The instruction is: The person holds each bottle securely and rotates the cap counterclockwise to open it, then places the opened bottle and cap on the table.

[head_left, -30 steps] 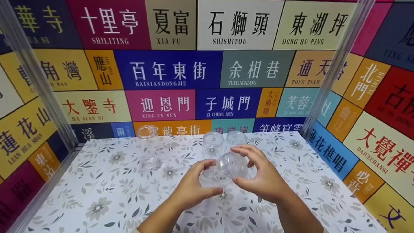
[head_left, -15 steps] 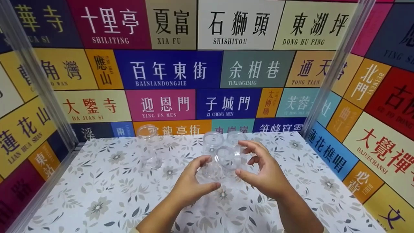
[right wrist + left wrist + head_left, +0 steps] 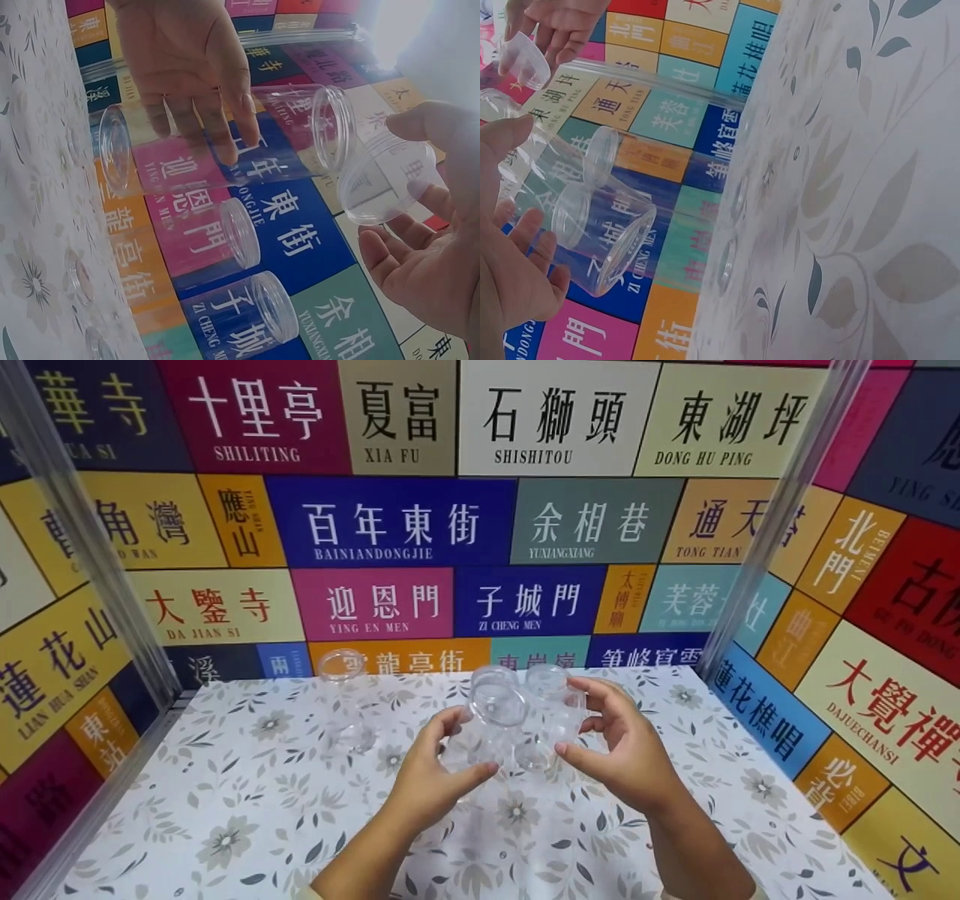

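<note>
Jar (image 3: 491,724), centre of head frame: clear, cylindrical, ridged neck, tilted | your left hand (image 3: 439,769) grasps it, your right hand (image 3: 626,754) pinches the lid (image 3: 382,184) (also see-through) | versus one second ago: jar's mouth shifted up-left, away from your right fingers

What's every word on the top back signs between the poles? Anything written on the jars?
"…華寺 …UA SI": navy sign, start hidden
"十里亭 SHILITING": crimson sign
"夏富 XIA FU": brown sign
"石獅頭 SHISHITOU": grey sign
"東湖坪 DONG HU PING": cream sign
Jars: none I see
</note>
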`<state>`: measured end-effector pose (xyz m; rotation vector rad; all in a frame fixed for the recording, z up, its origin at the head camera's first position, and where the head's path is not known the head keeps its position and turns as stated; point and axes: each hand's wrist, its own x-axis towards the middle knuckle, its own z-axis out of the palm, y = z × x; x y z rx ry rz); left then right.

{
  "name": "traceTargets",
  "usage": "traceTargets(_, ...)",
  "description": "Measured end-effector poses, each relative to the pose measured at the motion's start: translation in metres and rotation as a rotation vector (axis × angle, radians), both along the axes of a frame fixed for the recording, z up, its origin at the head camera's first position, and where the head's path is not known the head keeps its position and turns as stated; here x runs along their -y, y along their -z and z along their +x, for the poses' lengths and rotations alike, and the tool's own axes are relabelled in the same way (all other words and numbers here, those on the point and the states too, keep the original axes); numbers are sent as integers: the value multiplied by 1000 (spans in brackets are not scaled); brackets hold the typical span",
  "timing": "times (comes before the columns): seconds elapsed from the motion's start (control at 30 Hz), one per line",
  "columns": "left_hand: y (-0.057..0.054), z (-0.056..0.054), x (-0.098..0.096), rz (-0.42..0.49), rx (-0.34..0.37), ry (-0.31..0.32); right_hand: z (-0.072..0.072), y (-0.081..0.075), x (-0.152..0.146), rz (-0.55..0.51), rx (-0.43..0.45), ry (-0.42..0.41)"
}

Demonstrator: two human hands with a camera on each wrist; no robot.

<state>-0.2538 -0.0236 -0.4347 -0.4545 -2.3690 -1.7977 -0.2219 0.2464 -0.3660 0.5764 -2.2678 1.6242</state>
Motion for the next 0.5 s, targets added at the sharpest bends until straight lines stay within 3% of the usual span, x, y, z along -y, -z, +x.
traceTargets(0.37, 7, -17, 13, 72, -16, -158, -5, -3, -7, -123, 63, 67)
traceTargets(0.5, 9, -24, 20, 87, -13, -188, -10, -3, -11, -170, 93, 102)
